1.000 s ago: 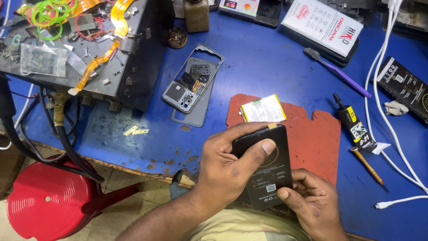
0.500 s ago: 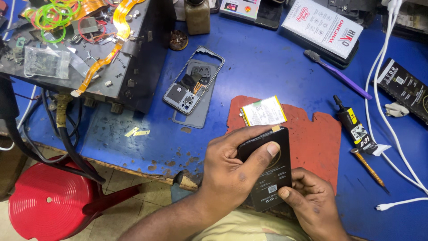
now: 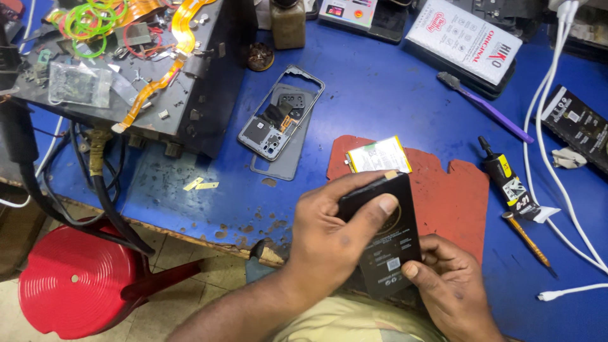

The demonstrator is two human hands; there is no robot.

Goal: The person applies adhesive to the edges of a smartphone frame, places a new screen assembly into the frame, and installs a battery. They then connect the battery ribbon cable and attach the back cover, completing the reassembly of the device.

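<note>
Little has moved since the earlier frames: both hands keep the same grasp on the black box [image 3: 385,244], which sits a touch more upright in the view, and the bench is unchanged. Left hand [image 3: 329,237] wraps the upper part of the box from its left side, thumb laid across the front face, fingers behind. Right hand [image 3: 453,282] grasps the lower right corner, thumb on the front near the bottom edge. Neither hand is released. The box is held clear of the blue workbench [image 3: 380,95], at its near edge, in front of the red mat [image 3: 456,196].

Judged from its form, the box is light and fairly stiff, of thin card that would dent under a hard squeeze. Its smooth printed faces look somewhat slippery, so the long side edges and corners offer the surest hold.

In appearance it is a flat, slim rectangle, matt black, with a faint gold round emblem at mid-face, fine pale print below and a small white square label near the bottom.

Just beyond it, on the mat, lies a white and yellow phone battery [image 3: 379,155]. Farther back rests an opened phone frame [image 3: 278,120].
</note>
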